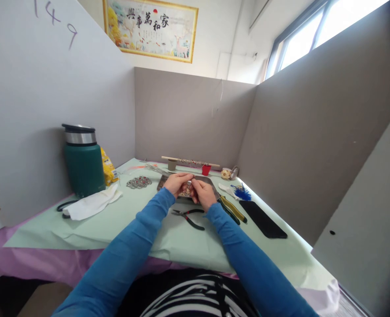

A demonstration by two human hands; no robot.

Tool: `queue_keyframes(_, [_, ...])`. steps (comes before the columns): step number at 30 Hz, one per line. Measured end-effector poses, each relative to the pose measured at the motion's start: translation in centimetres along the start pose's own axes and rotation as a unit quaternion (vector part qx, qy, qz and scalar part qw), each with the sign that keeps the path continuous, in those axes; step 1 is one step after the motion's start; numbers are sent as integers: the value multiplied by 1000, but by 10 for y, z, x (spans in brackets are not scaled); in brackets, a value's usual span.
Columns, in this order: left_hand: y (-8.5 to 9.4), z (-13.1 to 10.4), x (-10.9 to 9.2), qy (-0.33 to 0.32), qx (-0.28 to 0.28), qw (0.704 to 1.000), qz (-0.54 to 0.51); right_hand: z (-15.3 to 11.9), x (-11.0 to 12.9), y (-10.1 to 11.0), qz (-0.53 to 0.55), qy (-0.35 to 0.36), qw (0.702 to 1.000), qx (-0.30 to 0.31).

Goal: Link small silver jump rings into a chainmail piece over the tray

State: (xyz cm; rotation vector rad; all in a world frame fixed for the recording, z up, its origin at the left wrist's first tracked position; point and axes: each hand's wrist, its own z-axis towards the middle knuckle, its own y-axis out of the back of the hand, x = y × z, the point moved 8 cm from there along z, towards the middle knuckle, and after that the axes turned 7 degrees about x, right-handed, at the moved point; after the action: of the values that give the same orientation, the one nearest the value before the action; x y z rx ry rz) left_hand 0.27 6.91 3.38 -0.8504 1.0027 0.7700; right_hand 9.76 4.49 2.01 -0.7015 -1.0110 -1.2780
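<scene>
My left hand (177, 184) and my right hand (202, 192) meet fingertip to fingertip above a metal tray (211, 181). Both are closed in a pinch; whatever lies between the fingers is too small to make out. Small gold-coloured pieces (185, 192) show in the tray between my hands. Just in front of it, pliers with black handles (190, 215) lie with their handles spread. By my right wrist rest pliers with yellow-green handles (233, 208). Thin metal wires (156, 169) stick out behind my left hand.
Left stand a green flask (84, 165), a yellow packet (108, 167) and a white cloth (94, 203) over black handles. A heap of silver chain with red beads (138, 182) lies nearer. Behind are a red cup (206, 169) and a beaded stick (190, 161). A black phone (263, 219) lies right.
</scene>
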Motion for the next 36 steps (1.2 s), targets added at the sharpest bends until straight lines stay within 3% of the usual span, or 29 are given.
queue_keyframes(3, [2, 0, -2, -9, -17, 1000, 13, -2, 9, 14, -119, 41, 989, -74])
queue_keyframes(7, [-3, -1, 4, 19, 0, 998, 64, -1, 11, 28, -82, 60, 987, -127])
queue_keyframes(13, [-12, -3, 11, 45, 51, 996, 61, 3, 5, 31, 4, 47, 992, -121])
queue_keyframes(23, [-8, -3, 6, 16, -11, 992, 121, 4, 1, 28, 7, 26, 994, -109])
queue_keyframes(28, [-2, 0, 6, -1, -39, 995, 97, 3, 2, 28, 7, 21, 993, -116])
queue_keyframes(31, [6, -1, 2, -12, -69, 996, 58, 1, 5, 24, -40, 25, 993, -107])
queue_keyframes(36, [7, -1, 0, -5, -55, 998, 23, -2, 10, 8, -224, 48, 973, -37])
